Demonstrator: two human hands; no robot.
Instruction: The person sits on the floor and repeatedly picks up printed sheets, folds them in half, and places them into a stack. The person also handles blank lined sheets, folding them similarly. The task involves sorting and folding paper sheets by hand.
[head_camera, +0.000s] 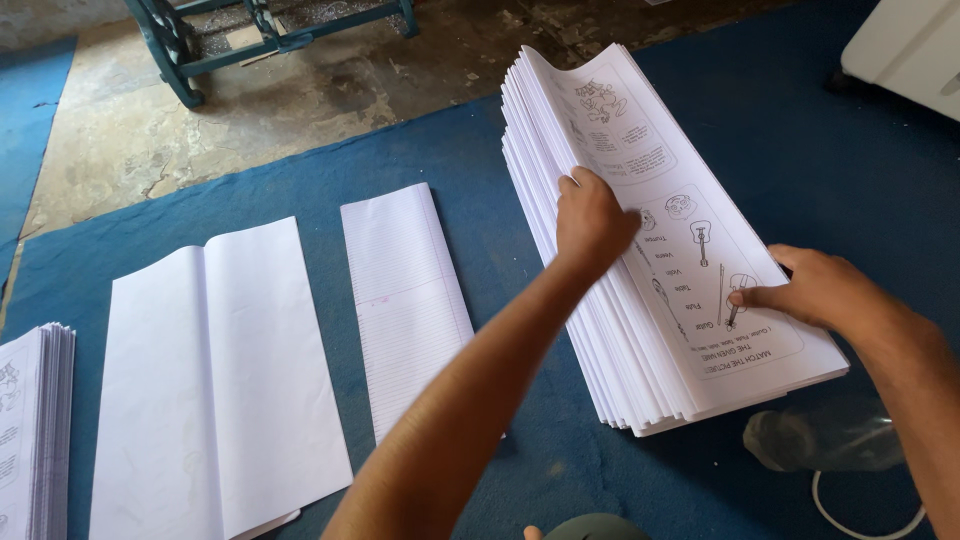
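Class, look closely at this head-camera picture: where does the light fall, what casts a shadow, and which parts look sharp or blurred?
Head view: soft daylight, brightest on the printed paper stack and the concrete floor; no harsh glare; the left hand throws a faint shadow on the sheets, the right hand presses the top sheet; the drawings stay sharp, while the near forearm and a plastic bag look slightly soft.

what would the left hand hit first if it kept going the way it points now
The left hand already touches the tall stack of printed sheets; going straight on, it would probably slide up the top sheet toward its curled far end.
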